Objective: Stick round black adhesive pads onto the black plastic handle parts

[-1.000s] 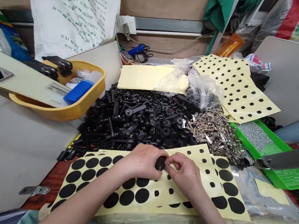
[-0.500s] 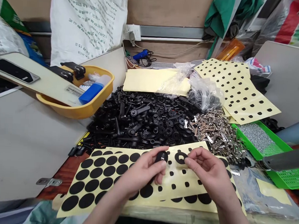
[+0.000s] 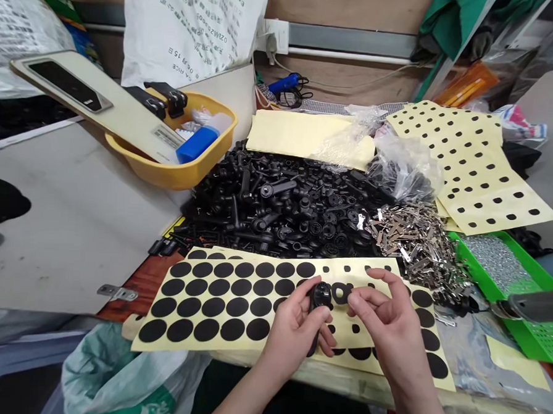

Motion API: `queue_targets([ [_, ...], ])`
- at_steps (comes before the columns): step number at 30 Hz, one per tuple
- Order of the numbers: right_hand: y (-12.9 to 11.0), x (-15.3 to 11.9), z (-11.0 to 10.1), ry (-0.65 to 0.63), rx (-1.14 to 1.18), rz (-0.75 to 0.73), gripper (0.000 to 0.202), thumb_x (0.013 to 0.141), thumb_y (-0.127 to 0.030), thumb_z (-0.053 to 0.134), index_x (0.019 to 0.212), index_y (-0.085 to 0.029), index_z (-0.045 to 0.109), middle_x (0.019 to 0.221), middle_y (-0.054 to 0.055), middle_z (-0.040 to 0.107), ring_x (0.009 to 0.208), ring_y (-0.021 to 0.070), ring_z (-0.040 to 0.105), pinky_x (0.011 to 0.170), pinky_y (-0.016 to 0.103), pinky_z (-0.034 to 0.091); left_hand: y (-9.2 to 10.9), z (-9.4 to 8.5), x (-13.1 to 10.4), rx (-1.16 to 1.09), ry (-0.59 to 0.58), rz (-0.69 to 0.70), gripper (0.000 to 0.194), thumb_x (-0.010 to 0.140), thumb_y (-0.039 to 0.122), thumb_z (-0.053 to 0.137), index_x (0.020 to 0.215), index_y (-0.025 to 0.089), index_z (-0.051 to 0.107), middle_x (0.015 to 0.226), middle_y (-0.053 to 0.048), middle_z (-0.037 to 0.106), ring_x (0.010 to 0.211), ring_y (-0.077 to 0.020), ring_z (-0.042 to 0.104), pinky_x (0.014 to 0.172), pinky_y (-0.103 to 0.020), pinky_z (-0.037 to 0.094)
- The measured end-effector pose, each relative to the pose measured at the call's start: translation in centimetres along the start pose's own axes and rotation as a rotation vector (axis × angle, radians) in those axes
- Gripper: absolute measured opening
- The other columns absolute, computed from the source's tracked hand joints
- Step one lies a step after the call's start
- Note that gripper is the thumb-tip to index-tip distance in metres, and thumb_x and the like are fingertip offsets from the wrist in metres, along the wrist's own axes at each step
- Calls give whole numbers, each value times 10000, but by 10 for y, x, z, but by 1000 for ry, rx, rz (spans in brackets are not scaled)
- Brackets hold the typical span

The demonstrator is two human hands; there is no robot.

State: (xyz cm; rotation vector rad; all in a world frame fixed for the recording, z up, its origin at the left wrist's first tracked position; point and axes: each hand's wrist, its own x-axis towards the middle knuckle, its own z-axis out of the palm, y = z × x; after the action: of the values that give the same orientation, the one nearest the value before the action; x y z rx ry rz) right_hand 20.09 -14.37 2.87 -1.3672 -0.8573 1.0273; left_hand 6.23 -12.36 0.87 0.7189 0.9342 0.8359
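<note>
My left hand (image 3: 293,325) is closed around a black plastic part (image 3: 321,294) with a round head, held upright above the sticker sheets. A thin black ring-shaped sticker (image 3: 335,293) with a hole in its middle is pinched between the thumb and forefinger of my right hand (image 3: 386,321). The ring hangs just right of the part's head, with a small gap between them. Below my hands lies a yellow backing sheet with small black dots (image 3: 358,284). It overlaps a larger sheet of round black stickers (image 3: 219,307).
Behind the sheets rises a heap of black plastic parts (image 3: 286,201). Small metal strips (image 3: 409,238) are piled to its right, beside a green tray (image 3: 537,276) of tiny metal pieces. A yellow basin (image 3: 167,175) stands at left. Dotted backing sheets (image 3: 482,174) lie at back right.
The view has shifted, so the bench sits further right and higher. My left hand has turned the part's head more into view. The ring sticker has come closer to it.
</note>
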Motion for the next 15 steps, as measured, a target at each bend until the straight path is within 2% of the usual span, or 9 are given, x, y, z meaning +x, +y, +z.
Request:
queue_targets([
  [4,-2,2,7,-22,-38,-4,439,750,-375,748,1073,-255,475,692,-27,658,638,170,605,618,279,487,-5,-1,1,13,6,33,694,773,331,621,1376,119,352,736,9,592,468,-128,598,400,-259,505],
  [10,4,8,2,-31,-33,-50,407,756,-353,752,1064,-245,508,712,-19,654,653,170,601,635,293,494,-2,-3,-1,19,-16,57,722,732,274,675,1360,171,334,803,-7,615,523,-126,606,415,-224,458],
  [15,3,9,-3,-30,-20,-83,396,781,-349,737,1089,-234,516,748,-8,634,680,171,604,661,312,514,-2,-4,-2,44,-11,76,441,757,261,647,1108,193,388,716,16,620,485,-121,591,405,-202,420],
])
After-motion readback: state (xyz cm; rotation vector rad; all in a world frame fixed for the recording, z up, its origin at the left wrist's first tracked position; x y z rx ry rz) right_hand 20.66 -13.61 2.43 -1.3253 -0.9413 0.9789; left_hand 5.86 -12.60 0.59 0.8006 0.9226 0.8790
